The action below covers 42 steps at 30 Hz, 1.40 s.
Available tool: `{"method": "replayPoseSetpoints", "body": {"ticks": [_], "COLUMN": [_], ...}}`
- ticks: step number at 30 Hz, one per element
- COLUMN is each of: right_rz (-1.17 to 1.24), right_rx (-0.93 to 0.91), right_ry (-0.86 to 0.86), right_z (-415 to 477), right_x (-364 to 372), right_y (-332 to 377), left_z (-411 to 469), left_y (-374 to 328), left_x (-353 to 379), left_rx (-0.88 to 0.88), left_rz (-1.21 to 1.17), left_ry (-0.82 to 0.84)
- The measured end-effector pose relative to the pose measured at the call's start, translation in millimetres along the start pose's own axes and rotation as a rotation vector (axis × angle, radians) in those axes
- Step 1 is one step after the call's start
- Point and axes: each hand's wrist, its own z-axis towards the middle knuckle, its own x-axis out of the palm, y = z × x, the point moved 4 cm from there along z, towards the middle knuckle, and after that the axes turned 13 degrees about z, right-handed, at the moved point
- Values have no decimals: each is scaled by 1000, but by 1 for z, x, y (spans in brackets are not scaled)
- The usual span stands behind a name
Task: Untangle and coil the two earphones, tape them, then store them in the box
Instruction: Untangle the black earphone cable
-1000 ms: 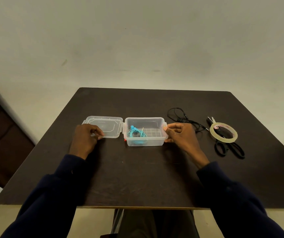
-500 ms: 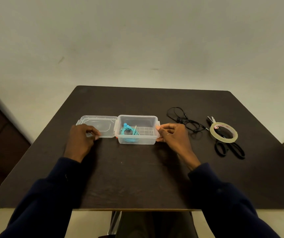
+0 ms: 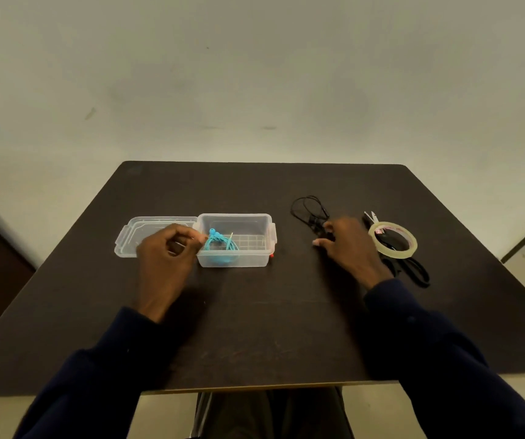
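Half a second ago both hands were on the clear plastic storage box (image 3: 233, 260), one at each end. Now both have let go. The right hand (image 3: 348, 248) has moved out to the tangled black earphone cable (image 3: 308, 210). Its thumb is stretched sideways and its fingertips lie over the near end of the cable, whose loops lie just beyond them. The left hand (image 3: 166, 259) has lifted off the hinged clear lid (image 3: 134, 231) and hovers over it with its fingers curled. The thumb and forefinger meet close to the box's wall, just to that hand's right.

The coiled turquoise earphone (image 3: 221, 247) lies inside the box, just past the left fingertips, so one earphone seems stored. The box looks placed and the work has likely turned to the second cable, which is not yet coiled or taped. The roll of clear tape (image 3: 392, 252) and the black-handled scissors (image 3: 411, 270) lie just to the right of the right hand, touching each other.

Several things are hard to read. The right hand's own knuckles hide whether it has closed on the black cable or only touches it. Whether the left hand pinches anything — a strand, the box rim, or nothing — I cannot tell. Tape on the turquoise coil is too small to confirm. The tape roll partly covers the scissors, and a small pair of snips (image 3: 369, 217) shows only its tips. Dark sleeves cover the near edge of the dark bench (image 3: 254, 327).
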Motion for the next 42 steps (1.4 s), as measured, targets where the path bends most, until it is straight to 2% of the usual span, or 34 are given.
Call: {"method": "replayPoseSetpoints", "body": {"ticks": [4,8,11,14,17,21,24,28,33,36,40,42], "right_rz": [115,299,421,475,461,505,351,33,5,88,312,348], "right_rx": [-74,-90,-62,-13,-4,10,-53,22,37,-38,-314,-382], "right_ry": [2,1,10,74,160,-5,-118,75,92,20,-197,-147], "right_z": [-13,-53,-80,-103,-119,-102,-78,-50,-44,-40,-47,-54], "right_x": [5,3,0,1,-2,-28,-39,-24,-20,-39,-92,-101], "right_y": [12,30,36,38,36,24,17,4,3,19,76,97], "left_z": [-24,-47,-56,-62,-70,-67,-61,-55,-48,-42,-31,-23], "left_y": [-22,-32,-44,-50,-55,-61,-66,-67,-73,-87,-120,-135], "left_x": [24,51,66,74,79,82,82,83,79,73,66,62], "left_rx": [17,-92,-95,-114,-43,9,26,-12,-77,-99,-199,-252], "left_rz": [-52,-201,-233,-232,-176,-142,-183,-280,-417,-507,-643,-716], "left_ry": [129,398,514,519,517,514,497,512,569,625,730,772]}}
